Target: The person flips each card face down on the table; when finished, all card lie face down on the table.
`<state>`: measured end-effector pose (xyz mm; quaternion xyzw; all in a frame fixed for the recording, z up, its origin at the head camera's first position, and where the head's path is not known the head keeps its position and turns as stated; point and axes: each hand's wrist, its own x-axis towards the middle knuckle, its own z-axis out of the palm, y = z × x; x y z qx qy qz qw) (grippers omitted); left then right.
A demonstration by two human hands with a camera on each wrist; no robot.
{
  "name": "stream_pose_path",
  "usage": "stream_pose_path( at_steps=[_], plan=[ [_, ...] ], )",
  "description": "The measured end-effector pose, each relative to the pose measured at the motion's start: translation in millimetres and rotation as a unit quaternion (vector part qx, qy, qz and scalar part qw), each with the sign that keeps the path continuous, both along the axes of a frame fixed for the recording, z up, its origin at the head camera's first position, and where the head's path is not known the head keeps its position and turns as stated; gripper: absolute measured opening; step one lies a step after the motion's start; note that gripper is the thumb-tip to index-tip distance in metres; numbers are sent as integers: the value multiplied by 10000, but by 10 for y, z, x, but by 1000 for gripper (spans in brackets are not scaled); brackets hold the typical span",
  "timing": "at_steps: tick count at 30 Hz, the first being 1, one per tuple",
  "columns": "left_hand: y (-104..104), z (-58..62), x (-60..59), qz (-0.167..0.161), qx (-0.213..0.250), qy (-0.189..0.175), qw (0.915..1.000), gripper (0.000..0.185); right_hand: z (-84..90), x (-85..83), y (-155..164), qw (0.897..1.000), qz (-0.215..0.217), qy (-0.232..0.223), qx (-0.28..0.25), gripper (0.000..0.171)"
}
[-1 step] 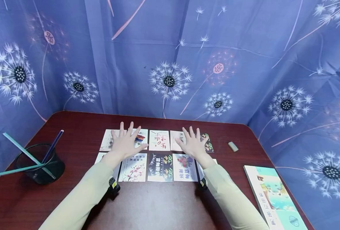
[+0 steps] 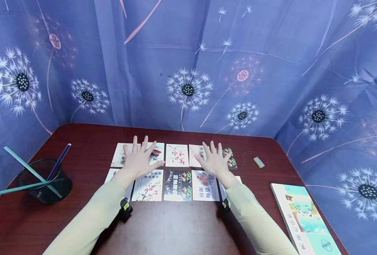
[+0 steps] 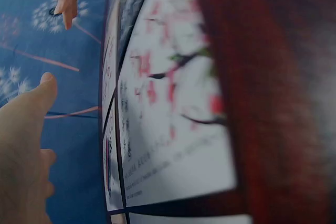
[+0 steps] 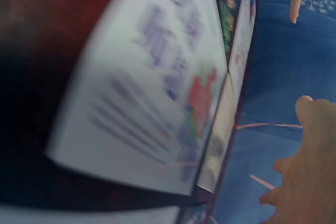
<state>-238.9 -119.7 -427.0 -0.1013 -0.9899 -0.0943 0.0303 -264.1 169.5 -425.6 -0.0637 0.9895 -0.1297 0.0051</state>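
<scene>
Both hands are spread flat with straight fingers over two rows of picture cards, gripping nothing. Left hand (image 2: pixel 139 158) sits over the back row's left end, covering most of the cards there; right hand (image 2: pixel 214 160) sits over the back row's right end. From the head view I honestly can't tell if the palms press down or just hang above.

Going left to right across the dark reddish wood table (image 2: pixel 89 138): a black mesh pen cup (image 2: pixel 46 183) near the left edge with teal and blue pencils (image 2: pixel 26 168) sticking out at angles. Then the cards, two neat rows almost edge to edge. Front row has a plum blossom card (image 2: pixel 148 186), a dark card with yellow-green flowers (image 2: pixel 177 185), and a white card with a red flower (image 2: pixel 205 185). Between the hands in the back row is a white card with red calligraphy (image 2: pixel 177 155). Right of the cards, a small grey eraser (image 2: pixel 258 162) lies by itself. Further right, near the front corner, there's a book with a turquoise cover (image 2: pixel 306 219).

Behind and on both sides, a blue curtain printed with dandelions (image 2: pixel 188 88) closes off the table.
</scene>
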Motion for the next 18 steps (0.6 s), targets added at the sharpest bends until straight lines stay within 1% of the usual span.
stream_pose_path(
  at_steps=[4,8,14,18],
  plan=[
    [-7,-9,5,41,-58,-97,9999,92,-30,39,-44,9999,33,50,-99,77],
    [-3,9,-2,53,28,-142,9999,93,-36,65,-100,9997,63,151,-179,78],
    [-22,22,4,152,269,-291,9991,90,-27,51,-186,9994,163,123,-284,78],
    [-48,15,21,219,300,-411,9985,89,-29,34,-268,9991,256,142,-293,83]
  ],
)
